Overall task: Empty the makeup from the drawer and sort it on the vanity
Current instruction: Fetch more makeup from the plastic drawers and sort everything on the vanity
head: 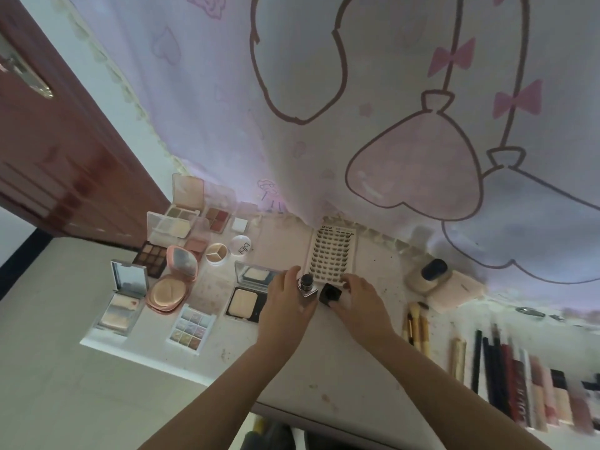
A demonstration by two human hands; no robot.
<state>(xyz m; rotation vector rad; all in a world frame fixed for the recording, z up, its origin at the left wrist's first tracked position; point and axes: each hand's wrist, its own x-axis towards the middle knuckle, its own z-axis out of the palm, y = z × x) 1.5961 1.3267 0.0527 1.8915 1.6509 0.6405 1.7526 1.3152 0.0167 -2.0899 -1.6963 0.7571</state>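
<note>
My left hand (285,297) grips a small square glass bottle (306,287) with a dark open neck, upright above the middle of the white vanity top (324,368). My right hand (360,297) pinches the bottle's black square cap (330,293), held just right of the bottle and apart from it. Behind both hands lies a tray of false lashes (332,251). Open palettes and compacts fill the left side, among them a pink cushion compact (168,287) and a black powder compact (243,303). The drawer shows only as a dark gap (279,433) at the bottom edge.
Makeup brushes (417,326) lie right of my hands. A row of pencils, lipsticks and tubes (519,384) runs along the right front. A dark-capped bottle (433,271) and a pink case stand at the back right. A printed curtain hangs behind; a brown door is at the left.
</note>
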